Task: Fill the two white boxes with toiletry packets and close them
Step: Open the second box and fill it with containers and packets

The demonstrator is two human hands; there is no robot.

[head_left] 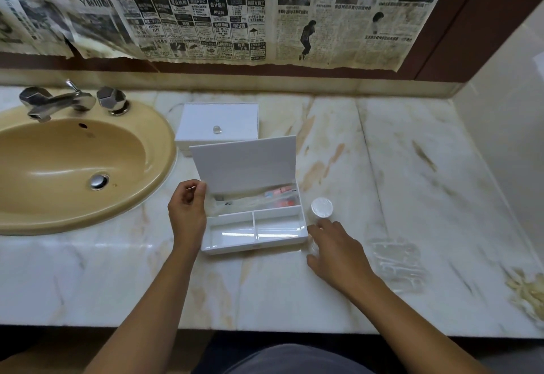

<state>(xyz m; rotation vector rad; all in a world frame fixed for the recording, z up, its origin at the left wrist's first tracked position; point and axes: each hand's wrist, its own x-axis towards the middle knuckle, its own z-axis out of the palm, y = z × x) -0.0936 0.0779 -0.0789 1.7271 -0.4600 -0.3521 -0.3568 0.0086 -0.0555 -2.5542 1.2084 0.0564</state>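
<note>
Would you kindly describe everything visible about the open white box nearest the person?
The glossy white plastic box with a hinged lid sits on the marble counter right of the sink. Its lid stands raised, gripped at the lower left corner by the left hand. The long rear compartment holds clear packets with pink and blue items; both front compartments look empty. The right hand hovers by its right front corner.

Even, soft indoor light from above, med brightness. White glare streaks on glossy pale marble surface (382, 167) in front of me & inside open white plastic box (256, 235). Shadows faint. Wide-angle bends edges; right side smeared w/ motion blur. My right hand (332, 250) slightly blurred.
</note>
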